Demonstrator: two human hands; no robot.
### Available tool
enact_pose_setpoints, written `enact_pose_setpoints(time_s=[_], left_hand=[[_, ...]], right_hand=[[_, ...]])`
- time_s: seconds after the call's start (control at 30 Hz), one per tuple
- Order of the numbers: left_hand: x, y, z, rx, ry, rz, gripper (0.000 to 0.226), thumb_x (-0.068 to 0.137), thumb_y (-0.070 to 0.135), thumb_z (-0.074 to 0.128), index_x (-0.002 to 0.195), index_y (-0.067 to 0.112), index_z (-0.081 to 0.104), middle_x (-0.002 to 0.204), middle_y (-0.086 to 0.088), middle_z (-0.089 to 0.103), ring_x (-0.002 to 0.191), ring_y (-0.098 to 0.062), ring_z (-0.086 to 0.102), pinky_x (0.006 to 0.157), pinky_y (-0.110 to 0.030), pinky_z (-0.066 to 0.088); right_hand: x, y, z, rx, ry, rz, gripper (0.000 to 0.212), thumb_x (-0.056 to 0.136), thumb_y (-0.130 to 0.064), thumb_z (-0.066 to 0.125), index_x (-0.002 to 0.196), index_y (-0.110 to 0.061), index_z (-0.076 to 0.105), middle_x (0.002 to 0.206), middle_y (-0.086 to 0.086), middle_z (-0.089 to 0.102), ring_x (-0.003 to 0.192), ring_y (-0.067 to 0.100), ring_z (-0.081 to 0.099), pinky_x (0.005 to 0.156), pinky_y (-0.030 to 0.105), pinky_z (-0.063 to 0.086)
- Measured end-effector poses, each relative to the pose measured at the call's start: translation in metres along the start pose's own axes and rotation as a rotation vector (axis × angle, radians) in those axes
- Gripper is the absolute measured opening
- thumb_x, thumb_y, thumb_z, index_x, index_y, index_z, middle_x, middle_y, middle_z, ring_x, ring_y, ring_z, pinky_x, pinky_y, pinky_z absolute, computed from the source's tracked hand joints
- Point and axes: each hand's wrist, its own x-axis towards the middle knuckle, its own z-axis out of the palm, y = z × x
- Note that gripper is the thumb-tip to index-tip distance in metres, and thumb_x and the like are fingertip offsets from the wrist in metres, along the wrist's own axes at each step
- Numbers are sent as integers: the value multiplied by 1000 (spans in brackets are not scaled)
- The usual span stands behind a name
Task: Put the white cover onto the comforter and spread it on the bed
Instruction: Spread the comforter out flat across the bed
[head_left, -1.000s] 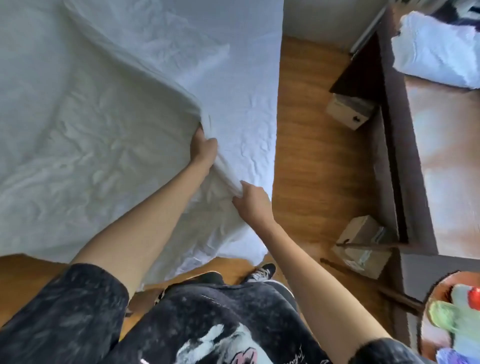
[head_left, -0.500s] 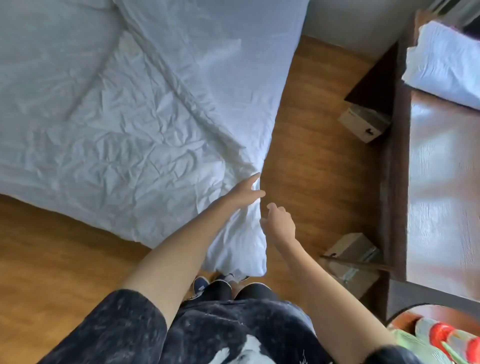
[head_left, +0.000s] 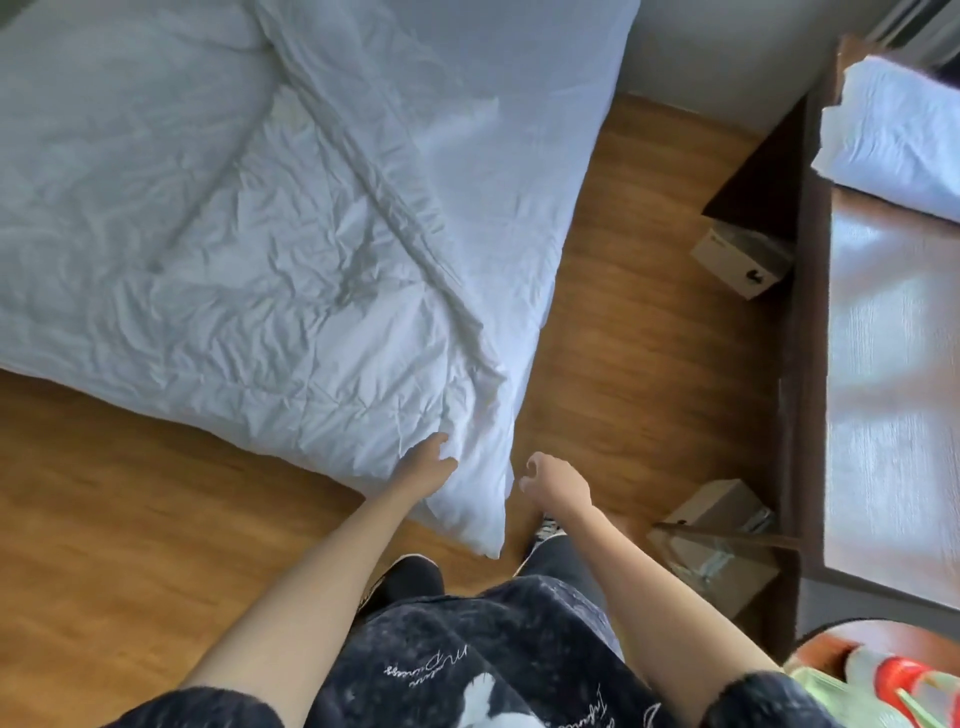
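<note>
I see the white cover (head_left: 291, 249) lying crumpled over the bed, its near corner hanging down toward the wooden floor (head_left: 130, 519) just ahead of me. My left hand (head_left: 427, 464) rests on that corner, fingers loosely bent against the cloth without gripping it. My right hand (head_left: 556, 480) hangs just beside the corner, loosely curled, holding nothing.

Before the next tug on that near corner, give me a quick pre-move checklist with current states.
1. Left hand on the white cover: ok, it touches the near corner.
2. Right hand gripping: not ok, loosely curled, holding nothing, beside the corner.
3. Corner on the bed: not ok, it hangs toward the floor.
4. Cover smooth: not ok, wrinkled, with a long diagonal ridge.
5. Comforter fills the corner: cannot tell.
6. Boxes clear of the feet: ok.
</note>
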Motion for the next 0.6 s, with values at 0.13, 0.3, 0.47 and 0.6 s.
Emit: enact_pose_setpoints(time_s=[0.13, 0.3, 0.47, 0.6], left_hand=[[24, 30, 7, 18, 86, -48, 48, 97, 23, 47, 145, 19, 38, 143, -7, 48, 126, -26, 49, 100, -33, 41], [64, 94, 30, -34, 126, -143, 46, 97, 22, 44, 142, 19, 42, 142, -8, 49, 118, -27, 53, 95, -35, 45], [94, 168, 61, -79, 130, -234, 44, 97, 19, 44, 141, 17, 44, 147, -7, 44, 129, -27, 45, 103, -33, 38], [123, 219, 82, -145, 100, -277, 41, 96, 16, 45, 137, 16, 48, 141, -8, 49, 123, -26, 50, 99, -32, 40]], right_hand=[[37, 19, -42, -19, 3, -65, 37, 93, -24, 48, 129, -13, 50, 120, 6, 62, 102, 25, 60, 80, 34, 49], [95, 79, -118, -68, -44, -124, 42, 94, -26, 48, 135, -18, 48, 126, 4, 61, 109, 24, 59, 87, 33, 48], [138, 162, -202, -84, -71, -36, 41, 94, -27, 48, 133, -18, 51, 127, 5, 61, 110, 24, 60, 90, 32, 49], [175, 197, -246, -112, -153, -9, 40, 94, -26, 47, 134, -19, 50, 129, 3, 60, 109, 21, 61, 90, 31, 51]])
